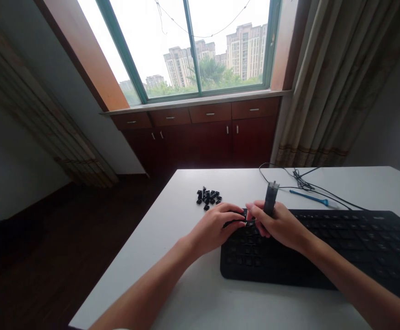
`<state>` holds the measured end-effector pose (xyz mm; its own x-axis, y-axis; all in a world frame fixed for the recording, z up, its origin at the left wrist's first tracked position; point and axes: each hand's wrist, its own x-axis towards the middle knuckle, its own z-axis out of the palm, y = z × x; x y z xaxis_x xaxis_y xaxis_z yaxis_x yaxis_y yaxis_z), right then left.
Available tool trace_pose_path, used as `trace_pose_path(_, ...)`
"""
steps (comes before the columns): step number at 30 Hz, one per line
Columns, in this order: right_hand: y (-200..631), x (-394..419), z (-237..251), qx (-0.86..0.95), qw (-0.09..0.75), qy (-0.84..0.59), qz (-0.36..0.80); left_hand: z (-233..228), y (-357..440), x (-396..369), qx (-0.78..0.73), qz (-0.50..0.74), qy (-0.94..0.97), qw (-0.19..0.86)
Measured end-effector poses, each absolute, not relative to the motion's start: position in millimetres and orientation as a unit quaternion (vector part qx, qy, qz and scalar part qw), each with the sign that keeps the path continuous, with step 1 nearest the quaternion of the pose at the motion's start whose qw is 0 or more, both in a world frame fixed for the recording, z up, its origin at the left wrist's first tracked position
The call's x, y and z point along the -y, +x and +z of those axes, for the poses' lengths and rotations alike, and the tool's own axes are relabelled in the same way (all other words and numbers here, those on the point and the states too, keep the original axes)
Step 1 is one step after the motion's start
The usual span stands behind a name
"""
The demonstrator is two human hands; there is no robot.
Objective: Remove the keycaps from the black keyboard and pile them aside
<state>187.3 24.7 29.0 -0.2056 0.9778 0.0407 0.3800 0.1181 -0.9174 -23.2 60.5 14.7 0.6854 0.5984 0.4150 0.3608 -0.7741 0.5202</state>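
Note:
A black keyboard [323, 270] lies on the white table, with empty-looking key places at its left end. My left hand [216, 224] reaches over its upper left part, fingers curled close together; whatever their tips hold, if anything, is too small to make out. My right hand [278, 224] is closed around a dark grey, flat-handled tool [271, 198], whose upper end sticks up and whose lower end the fingers hide. Both sets of fingertips nearly meet above the keys. Just beyond my left hand lies a loose pile of black keycaps [208, 197].
A blue stick-like brush [309, 197] lies behind the keyboard, beside a bundled black cable [303, 181]. The white table [158, 238] has its left edge beside my left forearm. Past the table stand red-brown cabinets [200, 142] under a window.

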Motion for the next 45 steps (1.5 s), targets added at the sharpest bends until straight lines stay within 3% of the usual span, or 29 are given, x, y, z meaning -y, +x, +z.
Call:
trace_pose_path(4, 188, -24, 29, 0.656, 0.357, -0.522, 0.412, 13, -26, -64, -0.250, 0.277, 0.904, 0.207)
trace_pose_path(14, 190, -22, 36, 0.763, 0.340, -0.473, 0.279, 11, -25, -66, -0.247, 0.284, 0.897, 0.231)
trace_pose_path(29, 191, -24, 38, 0.780, 0.307, -0.485, 0.248, 9, -26, -68, -0.240, 0.284, 0.899, 0.232)
trace_pose_path(39, 191, -37, 41, 0.748, 0.280, -0.504, 0.328, 9, -26, -68, -0.238, 0.280, 0.901, 0.228)
trace_pose_path(45, 191, -62, 55, 0.773, 0.190, -0.482, 0.366, 10, -25, -68, -0.232, 0.288, 0.899, 0.236)
